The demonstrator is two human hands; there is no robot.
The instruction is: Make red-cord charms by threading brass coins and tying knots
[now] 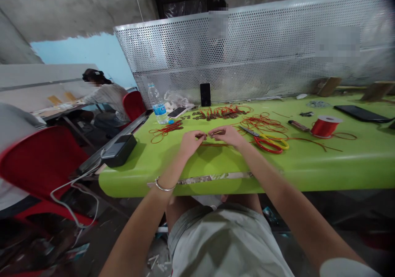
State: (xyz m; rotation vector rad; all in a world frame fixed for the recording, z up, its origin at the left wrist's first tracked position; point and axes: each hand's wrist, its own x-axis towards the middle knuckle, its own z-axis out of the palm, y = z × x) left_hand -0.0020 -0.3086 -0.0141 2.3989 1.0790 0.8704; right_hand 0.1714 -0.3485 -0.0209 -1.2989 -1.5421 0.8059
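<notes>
Over the green table, my left hand [191, 142] is closed in a pinch, fingertips pressed on a thin red cord. My right hand [227, 135] pinches close beside it, almost touching; a small item between the fingertips is too small to make out. A length of red cord [214, 145] runs under both hands. Just beyond lie several dark coin-like pieces [212, 114] strung with red cord. A tangle of red cord [262, 123] and scissors with red and yellow handles [268, 142] are to the right of my right hand.
A red cord spool [326, 126], a lighter [298, 125] and a black phone [362, 113] sit on the right. Leftward are a water bottle [158, 106] and a black box [119, 150] with a cable. A perforated metal screen [262, 55] closes the back. People sit at left.
</notes>
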